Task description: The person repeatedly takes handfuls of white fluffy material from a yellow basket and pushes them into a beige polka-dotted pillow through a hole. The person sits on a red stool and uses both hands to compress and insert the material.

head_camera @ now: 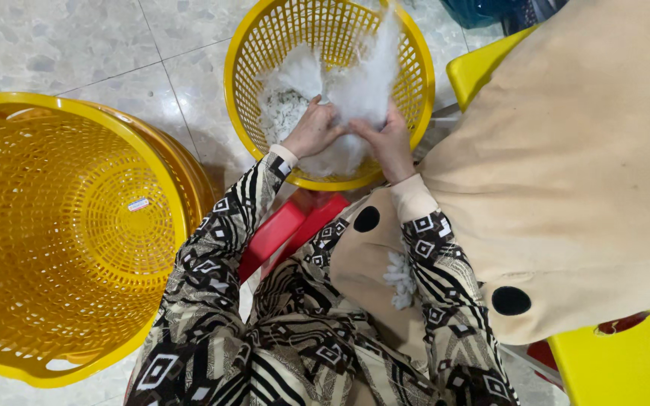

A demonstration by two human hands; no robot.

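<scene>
A large empty yellow perforated plastic basket (69,233) stands on the pale speckled floor tiles (77,45) beside a smaller yellow perforated plastic basket (415,83), set near the seated person's knees. Inside it, the left hand (314,129) and right hand (387,141), both clamped on the fluffy white fibre wad (355,90), meet over the basket, which catches loose tufts.
</scene>
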